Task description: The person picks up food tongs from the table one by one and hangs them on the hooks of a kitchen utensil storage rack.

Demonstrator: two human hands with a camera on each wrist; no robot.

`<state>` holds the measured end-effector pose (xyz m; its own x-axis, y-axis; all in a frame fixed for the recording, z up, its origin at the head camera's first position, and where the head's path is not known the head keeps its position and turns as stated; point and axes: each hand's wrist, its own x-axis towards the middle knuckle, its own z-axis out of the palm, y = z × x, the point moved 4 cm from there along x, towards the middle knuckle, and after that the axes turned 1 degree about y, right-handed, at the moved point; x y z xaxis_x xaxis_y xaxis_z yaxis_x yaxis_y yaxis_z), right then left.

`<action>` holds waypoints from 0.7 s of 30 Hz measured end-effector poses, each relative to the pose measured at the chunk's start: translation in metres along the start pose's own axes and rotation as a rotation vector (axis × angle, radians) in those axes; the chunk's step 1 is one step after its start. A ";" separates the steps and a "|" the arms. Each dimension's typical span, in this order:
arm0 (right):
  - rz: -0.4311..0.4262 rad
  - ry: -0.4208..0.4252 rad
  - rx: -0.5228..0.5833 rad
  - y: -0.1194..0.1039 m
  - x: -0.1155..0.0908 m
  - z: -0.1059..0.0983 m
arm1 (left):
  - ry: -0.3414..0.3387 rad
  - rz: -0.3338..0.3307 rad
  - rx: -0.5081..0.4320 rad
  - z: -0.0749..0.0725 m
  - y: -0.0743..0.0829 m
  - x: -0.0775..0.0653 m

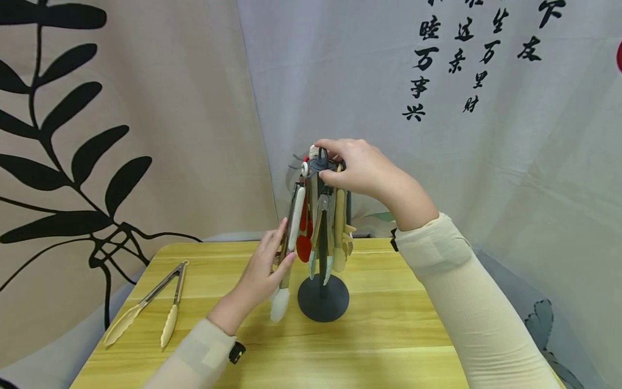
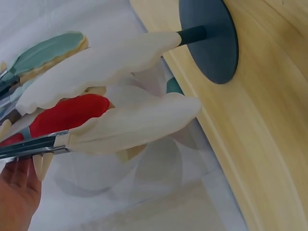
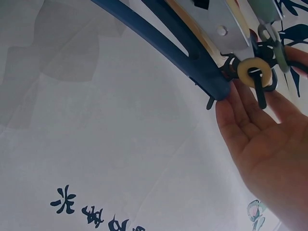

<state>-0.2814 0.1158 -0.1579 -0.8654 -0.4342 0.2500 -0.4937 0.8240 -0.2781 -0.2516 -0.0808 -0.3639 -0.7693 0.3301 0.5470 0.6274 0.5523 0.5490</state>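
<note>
A dark utensil stand (image 1: 323,300) with a round base holds several hanging kitchen tongs. My right hand (image 1: 362,165) grips the hooked top of the stand, thumb in front and fingers bent behind it. In the right wrist view, its fingertips lie by the hooks and the end of a dark blue handle (image 3: 159,48). My left hand (image 1: 259,273) is at the left side, straight fingers and thumb touching a hanging pair of white-tipped tongs (image 1: 279,305). Those white tips (image 2: 139,122) point toward the table in the left wrist view. Red-tipped tongs (image 1: 304,248) hang beside them.
Another pair of tongs (image 1: 180,275) with cream tips lies spread on the left of the wooden table (image 1: 389,329). Behind the table hangs a pale curtain (image 1: 194,135) printed with dark leaves and characters. Teal tips (image 2: 48,53) hang among the other utensils.
</note>
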 end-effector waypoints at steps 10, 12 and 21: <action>-0.002 -0.001 0.006 -0.002 -0.002 0.000 | 0.003 -0.025 -0.064 0.009 -0.001 0.004; -0.003 0.001 0.006 -0.002 -0.002 0.001 | 0.009 -0.022 -0.076 0.010 -0.001 0.004; 0.016 0.005 0.015 -0.003 -0.002 0.001 | 0.004 -0.037 -0.113 0.018 -0.004 0.010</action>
<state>-0.2780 0.1141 -0.1586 -0.8727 -0.4195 0.2499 -0.4814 0.8251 -0.2959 -0.2643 -0.0655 -0.3721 -0.7920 0.3080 0.5271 0.6081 0.4739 0.6368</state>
